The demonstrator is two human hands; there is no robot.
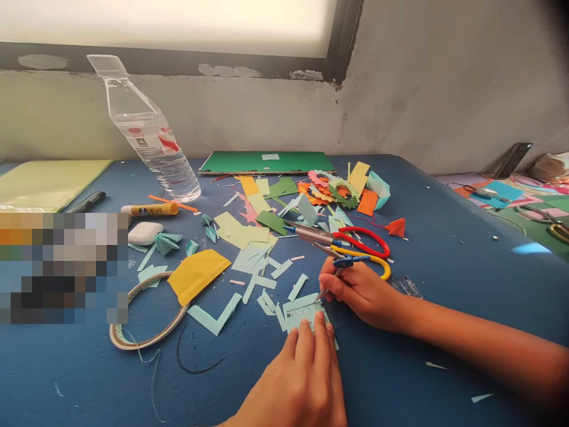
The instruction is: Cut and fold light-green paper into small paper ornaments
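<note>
Head view: left hand (302,373) presses flat, fingers extended, on a small pale-green paper piece (304,313) on the blue table (400,367). Right hand (355,290), grip pinched on a blue-capped pen (335,277), sits just right of the paper, tip touching it.

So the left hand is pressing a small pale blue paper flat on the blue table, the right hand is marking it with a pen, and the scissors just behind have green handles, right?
Not quite: in the head view the scissors have red and yellow handles, not green. The rest stands: the left hand presses the small pale blue paper flat on the blue table, and the right hand marks it with a pen.
</note>
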